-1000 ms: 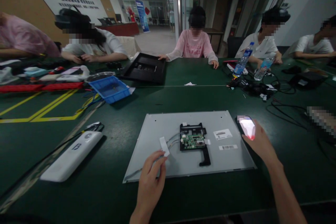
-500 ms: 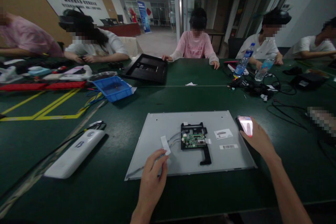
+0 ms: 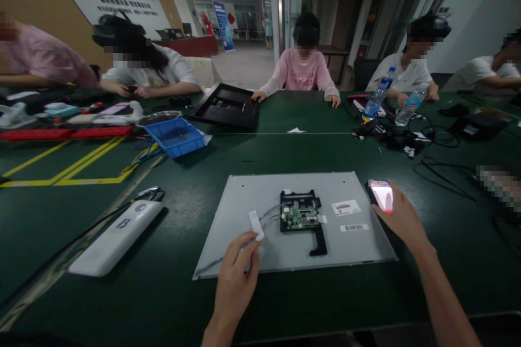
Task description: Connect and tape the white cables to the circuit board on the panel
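A flat grey-white display panel (image 3: 301, 257) lies back side up on the green table in front of me. Near its middle sits a black bracket (image 3: 321, 244) with a green circuit board (image 3: 299, 218). Grey cables (image 3: 271, 220) run left from the board under a strip of white tape (image 3: 255, 223). My left hand (image 3: 240, 265) pinches the lower end of that tape, fingers closed over the panel. At the panel's right edge, my right hand (image 3: 401, 217) is closed around a smartphone (image 3: 381, 195) with a lit screen. Its lower part is hidden by my fingers.
A white power bank (image 3: 118, 238) with a black cable lies at left. Beyond it are a blue tray (image 3: 175, 138) and a black frame (image 3: 226, 108). Bottles (image 3: 380, 95) and tangled black cables (image 3: 391, 135) stand back right. Several people sit across the table.
My hands, the tape, the panel and the phone keep their places. Across the table, a person's hand at the black frame has shifted slightly.
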`<state>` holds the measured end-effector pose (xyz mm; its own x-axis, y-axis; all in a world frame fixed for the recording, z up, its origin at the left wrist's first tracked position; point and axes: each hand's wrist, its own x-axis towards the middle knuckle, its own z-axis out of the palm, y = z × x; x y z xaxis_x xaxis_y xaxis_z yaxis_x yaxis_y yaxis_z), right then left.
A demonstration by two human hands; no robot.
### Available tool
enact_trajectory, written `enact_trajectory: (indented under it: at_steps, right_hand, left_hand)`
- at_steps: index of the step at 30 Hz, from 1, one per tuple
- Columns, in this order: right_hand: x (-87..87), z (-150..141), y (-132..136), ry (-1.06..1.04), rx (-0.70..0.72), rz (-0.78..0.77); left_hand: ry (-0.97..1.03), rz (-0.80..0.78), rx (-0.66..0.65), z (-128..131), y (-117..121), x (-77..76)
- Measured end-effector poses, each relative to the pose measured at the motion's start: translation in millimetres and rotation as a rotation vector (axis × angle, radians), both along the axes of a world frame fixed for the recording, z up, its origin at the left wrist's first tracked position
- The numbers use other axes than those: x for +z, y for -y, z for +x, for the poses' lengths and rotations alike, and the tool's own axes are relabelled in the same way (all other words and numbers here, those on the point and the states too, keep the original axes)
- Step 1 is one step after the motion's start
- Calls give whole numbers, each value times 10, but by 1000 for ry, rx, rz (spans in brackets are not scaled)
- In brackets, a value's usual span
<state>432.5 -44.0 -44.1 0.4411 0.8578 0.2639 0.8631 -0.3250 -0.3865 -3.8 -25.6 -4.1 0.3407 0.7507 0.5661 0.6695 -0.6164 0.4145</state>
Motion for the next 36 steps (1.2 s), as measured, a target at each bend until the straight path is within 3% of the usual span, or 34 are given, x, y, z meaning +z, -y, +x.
enact_trajectory:
  at_steps: [6, 16, 20, 25, 31, 36]
  right_hand:
    - [26, -56, 62, -90, -72, -35]
    - [78, -94, 83, -132, -98, 38]
    - [68, 72, 92, -263, -98, 74]
    - [-13, 359, 224, -490, -208, 89]
    - [-183, 370, 459, -586, -64, 171]
    - [-174, 187, 597, -466, 33, 101]
  left_hand:
    - [-1, -8, -7, 3, 0, -2]
    - [-2, -21, -10, 3, 7, -33]
    - [6, -20, -5, 9, 10, -26]
    - [-2, -28, -3, 21, 15, -20]
    - [11, -20, -14, 36, 23, 7]
    - [11, -26, -19, 39, 10, 1]
